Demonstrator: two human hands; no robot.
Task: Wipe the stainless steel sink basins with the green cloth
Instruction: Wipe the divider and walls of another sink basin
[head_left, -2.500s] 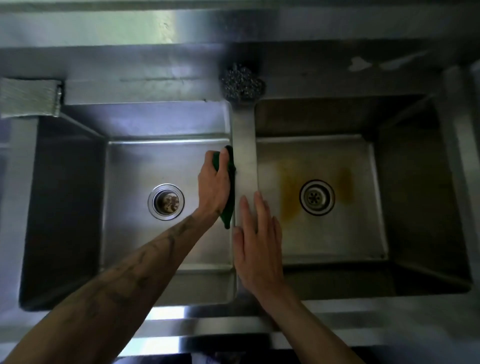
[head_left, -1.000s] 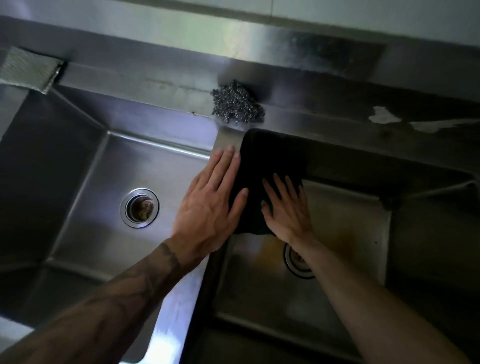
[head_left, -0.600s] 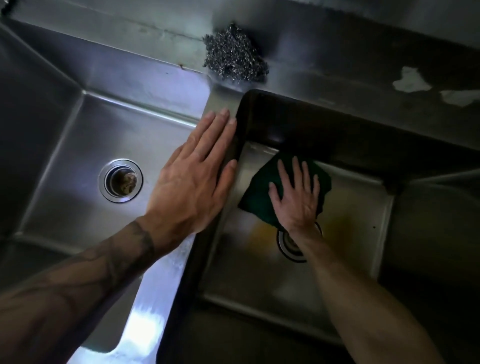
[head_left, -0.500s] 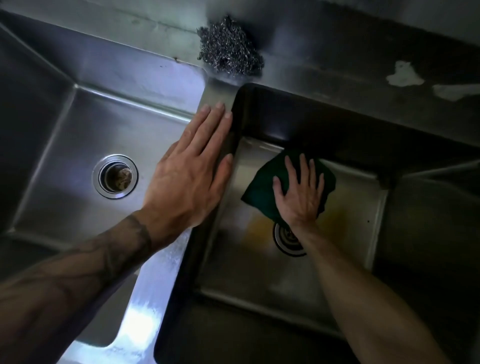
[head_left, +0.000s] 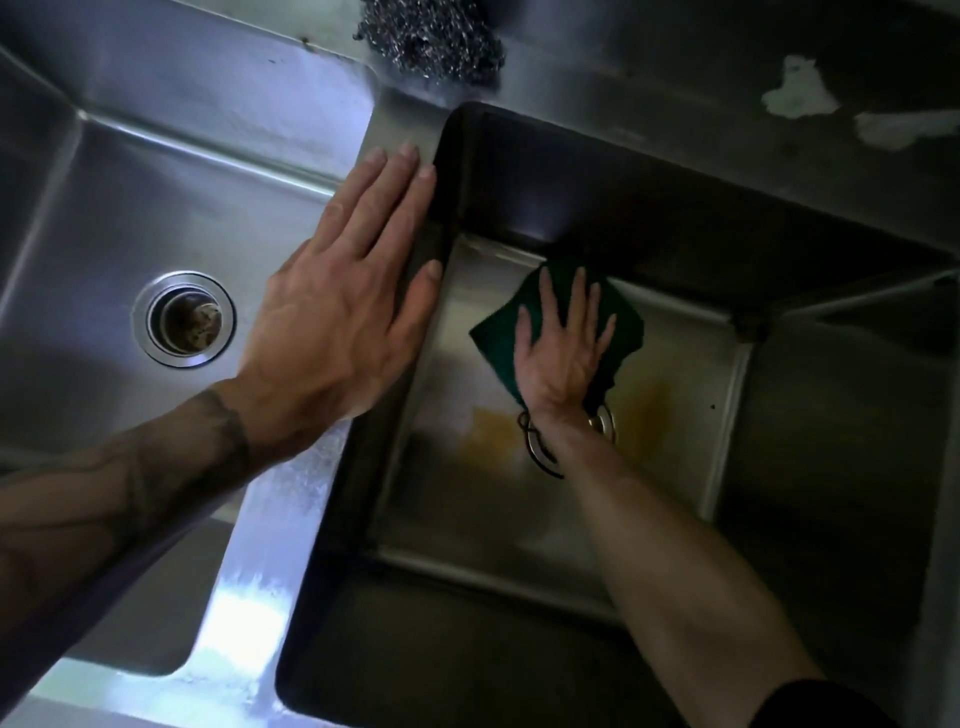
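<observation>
- the sink has two basins side by side, the left basin (head_left: 130, 208) and the right basin (head_left: 675, 467), with a divider (head_left: 291, 519) between them.
- the left hand (head_left: 337, 317) lies flat on the divider, toward its far end.
- the cloth (head_left: 498, 327) lies on the right basin's floor near the back wall, under the right hand (head_left: 563, 353).
- the right drain (head_left: 602, 421) is just behind the right wrist, partly hidden.
- the left drain (head_left: 184, 318) sits in the left basin's floor.
- a steel scourer (head_left: 431, 41) rests on the back ledge, beyond the divider.

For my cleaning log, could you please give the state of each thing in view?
green cloth: flat under the right hand
right hand: open, pressing the cloth
left hand: open, flat on the divider
right basin: yellow-stained floor
left basin: drain uncovered
steel wool: on the back ledge
</observation>
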